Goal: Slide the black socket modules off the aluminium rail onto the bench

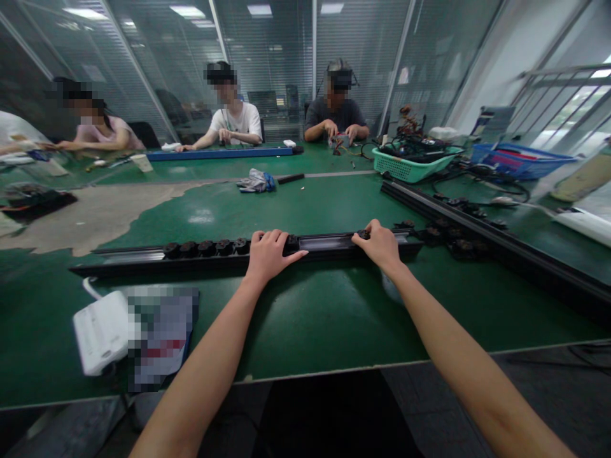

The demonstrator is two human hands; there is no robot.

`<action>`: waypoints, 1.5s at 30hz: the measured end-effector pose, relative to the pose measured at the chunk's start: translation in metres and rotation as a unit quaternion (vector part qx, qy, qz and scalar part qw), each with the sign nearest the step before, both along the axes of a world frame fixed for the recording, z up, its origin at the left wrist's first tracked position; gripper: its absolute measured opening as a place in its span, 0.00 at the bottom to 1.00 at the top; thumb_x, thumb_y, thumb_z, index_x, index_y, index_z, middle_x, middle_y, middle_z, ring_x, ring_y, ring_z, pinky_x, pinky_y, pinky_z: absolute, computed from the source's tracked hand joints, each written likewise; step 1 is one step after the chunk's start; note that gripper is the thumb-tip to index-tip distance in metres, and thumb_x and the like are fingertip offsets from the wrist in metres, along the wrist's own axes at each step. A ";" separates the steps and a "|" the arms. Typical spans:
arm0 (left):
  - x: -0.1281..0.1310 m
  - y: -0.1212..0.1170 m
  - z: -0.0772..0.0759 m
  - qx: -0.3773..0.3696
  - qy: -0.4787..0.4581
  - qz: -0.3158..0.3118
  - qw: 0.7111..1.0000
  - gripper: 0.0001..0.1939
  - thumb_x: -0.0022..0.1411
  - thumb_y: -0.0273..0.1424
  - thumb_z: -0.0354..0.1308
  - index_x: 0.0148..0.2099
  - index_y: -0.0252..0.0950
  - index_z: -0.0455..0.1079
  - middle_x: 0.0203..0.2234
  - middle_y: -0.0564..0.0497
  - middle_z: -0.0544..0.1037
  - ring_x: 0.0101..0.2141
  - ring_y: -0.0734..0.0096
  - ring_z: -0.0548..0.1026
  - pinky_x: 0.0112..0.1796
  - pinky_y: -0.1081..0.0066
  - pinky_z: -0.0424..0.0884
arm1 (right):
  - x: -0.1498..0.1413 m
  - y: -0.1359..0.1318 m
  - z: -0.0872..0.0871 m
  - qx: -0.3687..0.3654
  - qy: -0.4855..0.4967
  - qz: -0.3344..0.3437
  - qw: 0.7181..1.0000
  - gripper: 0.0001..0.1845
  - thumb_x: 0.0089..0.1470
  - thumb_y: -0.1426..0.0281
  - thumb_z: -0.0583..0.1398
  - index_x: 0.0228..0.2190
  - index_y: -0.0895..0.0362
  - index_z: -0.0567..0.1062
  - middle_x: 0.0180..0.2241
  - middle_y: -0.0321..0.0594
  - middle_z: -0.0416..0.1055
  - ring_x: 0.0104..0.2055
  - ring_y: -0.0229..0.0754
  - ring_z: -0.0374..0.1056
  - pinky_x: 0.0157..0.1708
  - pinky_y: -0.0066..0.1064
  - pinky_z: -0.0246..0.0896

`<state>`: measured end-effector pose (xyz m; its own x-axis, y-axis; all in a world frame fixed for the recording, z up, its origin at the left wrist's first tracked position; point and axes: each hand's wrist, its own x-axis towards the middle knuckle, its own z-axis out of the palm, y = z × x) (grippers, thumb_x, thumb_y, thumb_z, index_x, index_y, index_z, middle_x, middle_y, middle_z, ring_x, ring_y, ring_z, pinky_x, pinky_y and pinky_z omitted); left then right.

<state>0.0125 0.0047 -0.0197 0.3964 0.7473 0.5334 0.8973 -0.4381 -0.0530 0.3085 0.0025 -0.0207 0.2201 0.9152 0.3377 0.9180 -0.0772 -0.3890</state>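
Note:
A long black rail (329,245) lies across the green table (310,318) in front of me, with several black round sockets (205,248) set in its left half. My left hand (270,254) rests on the rail near its middle, fingers curled over a black socket, thumb stretched right. My right hand (382,245) grips the rail further right, its fingers closed over the far edge on another black part.
A second long black rail (482,245) with loose black sockets runs along the right. A white device (100,331) lies at front left. A green basket (410,162) of cables, a blue tray (520,159) and a blue rail (219,153) stand further back. Three people work at the far side.

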 end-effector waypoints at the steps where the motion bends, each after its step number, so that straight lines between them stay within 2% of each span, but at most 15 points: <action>1: 0.000 0.000 0.000 -0.001 -0.002 -0.001 1.000 0.31 0.62 0.60 0.51 0.48 0.39 0.74 0.43 0.41 0.79 0.44 0.52 0.75 0.52 0.53 0.59 | 0.000 0.000 0.000 0.001 0.001 0.000 1.000 0.16 0.55 0.56 0.58 0.38 0.56 0.69 0.34 0.48 0.76 0.37 0.52 0.72 0.37 0.36 0.59; 21: 0.000 0.000 0.001 -0.008 -0.004 -0.003 1.000 0.32 0.62 0.60 0.51 0.48 0.37 0.74 0.43 0.40 0.79 0.44 0.51 0.75 0.52 0.53 0.59 | 0.004 0.000 0.004 -0.025 0.008 -0.015 1.000 0.17 0.54 0.56 0.59 0.38 0.56 0.69 0.35 0.50 0.77 0.39 0.53 0.73 0.38 0.37 0.59; 34: 0.000 0.000 0.000 0.005 -0.005 -0.004 1.000 0.32 0.63 0.61 0.50 0.47 0.39 0.74 0.42 0.41 0.79 0.44 0.52 0.75 0.51 0.53 0.59 | 0.007 -0.002 0.011 -0.057 -0.006 -0.043 0.997 0.20 0.54 0.55 0.58 0.41 0.57 0.69 0.38 0.51 0.77 0.42 0.53 0.73 0.42 0.37 0.59; 45: 0.000 0.001 0.000 0.009 0.010 -0.001 1.000 0.32 0.64 0.60 0.49 0.47 0.37 0.75 0.42 0.40 0.79 0.43 0.52 0.75 0.51 0.53 0.59 | 0.012 -0.003 0.016 -0.078 -0.032 -0.074 0.994 0.23 0.55 0.53 0.57 0.43 0.59 0.70 0.41 0.55 0.77 0.45 0.56 0.74 0.43 0.38 0.60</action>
